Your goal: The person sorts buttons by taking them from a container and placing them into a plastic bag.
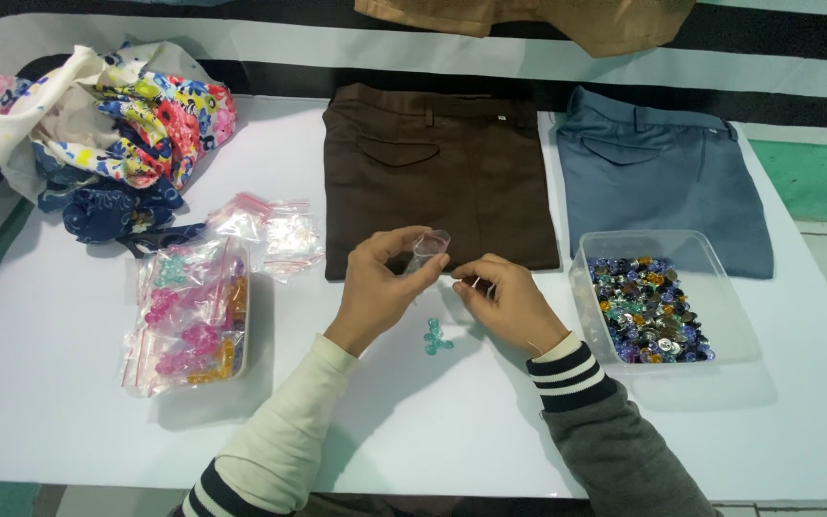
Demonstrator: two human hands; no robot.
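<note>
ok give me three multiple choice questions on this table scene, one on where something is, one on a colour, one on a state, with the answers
1. Where is the clear tub of mixed gems?
A. right of the right hand
B. on the brown trousers
C. beside the floral cloth

2. What colour are the loose beads on the table between the hands?
A. red
B. teal
C. yellow

3. How does the left hand stand?
A. flat and empty on the table
B. closed on a small clear plastic bag
C. inside the tub

Answers: 1 A, the tub sits on the table just right of that hand, below the blue-grey trousers. 2 B, the small cluster is blue-green. 3 B, fingers and thumb pinch the bag in front of the brown trousers.
</note>
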